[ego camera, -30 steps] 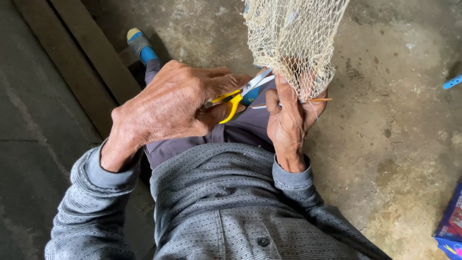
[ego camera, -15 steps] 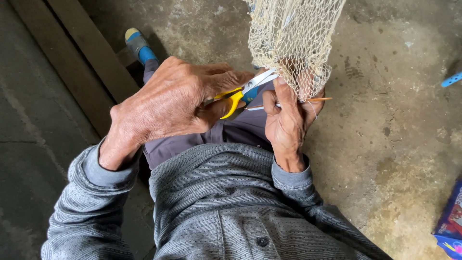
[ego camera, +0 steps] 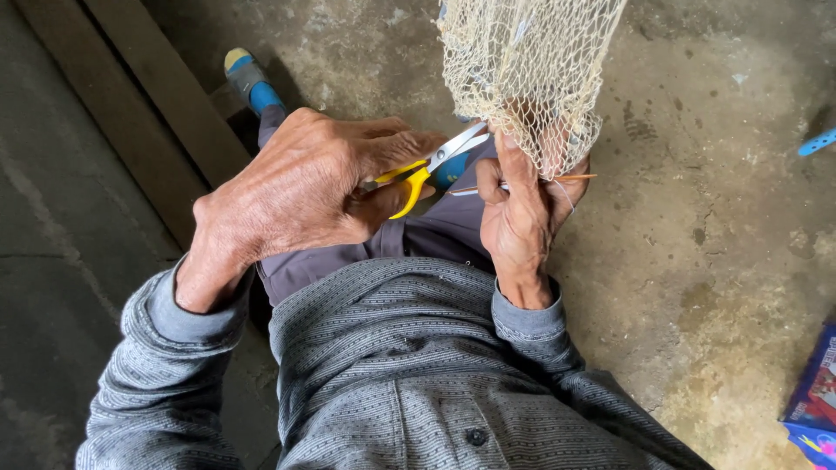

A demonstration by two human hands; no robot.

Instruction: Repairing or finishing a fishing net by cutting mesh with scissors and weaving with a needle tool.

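Head view, blue package (ego camera: 817,396) at right edge, left hand (ego camera: 305,187) holding scissors (ego camera: 431,165)

Head camera looks steeply down, close above the lap.

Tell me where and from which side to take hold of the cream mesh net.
Grip the cream mesh net at its bunched lower edge, where the right hand already pinches it, coming from below: it hangs slack from above, and the yellow-handled scissors occupy the left side.
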